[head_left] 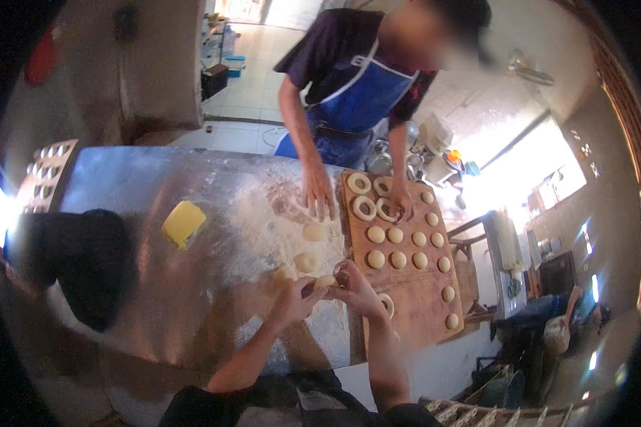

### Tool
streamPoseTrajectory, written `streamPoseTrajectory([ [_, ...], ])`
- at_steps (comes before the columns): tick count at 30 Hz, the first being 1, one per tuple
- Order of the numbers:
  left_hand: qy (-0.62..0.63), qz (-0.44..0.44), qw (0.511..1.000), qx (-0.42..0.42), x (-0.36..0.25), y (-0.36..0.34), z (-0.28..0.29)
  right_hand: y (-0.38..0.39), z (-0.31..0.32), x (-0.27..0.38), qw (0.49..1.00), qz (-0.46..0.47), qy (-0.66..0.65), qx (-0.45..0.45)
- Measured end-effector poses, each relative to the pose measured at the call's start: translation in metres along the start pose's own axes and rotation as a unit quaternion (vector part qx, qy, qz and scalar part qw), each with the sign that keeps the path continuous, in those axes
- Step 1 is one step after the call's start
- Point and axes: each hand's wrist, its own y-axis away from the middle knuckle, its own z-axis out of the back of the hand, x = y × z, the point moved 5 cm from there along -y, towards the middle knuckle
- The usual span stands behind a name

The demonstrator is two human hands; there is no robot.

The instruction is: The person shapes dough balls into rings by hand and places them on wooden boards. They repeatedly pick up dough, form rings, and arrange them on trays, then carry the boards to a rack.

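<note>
Our left hand and right hand pinch a small piece of dough, its shape hard to make out, above a floured metal table, near a wooden board bearing dough balls and rings.

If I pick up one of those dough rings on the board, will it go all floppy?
Probably a bit: the ring looks like pale, uncooked dough, so it may sag. Its open middle leaves just a band, so tugging one side might stretch it. Lying flat on the board, it seems unlikely to roll.
</note>
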Motion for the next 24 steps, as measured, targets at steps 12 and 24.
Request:
streamPoseTrajectory([
  [12,-0.174,-0.174,0.959,-0.139,-0.038,0.013,0.017,0.003,-0.041,0.018,0.987,0.06,-0.03,-0.146],
  [24,0.334,-0.127,0.928,-0.104,-0.022,0.016,-0.015,0.024,-0.03,0.018,0.99,0.065,0.047,-0.114],
])
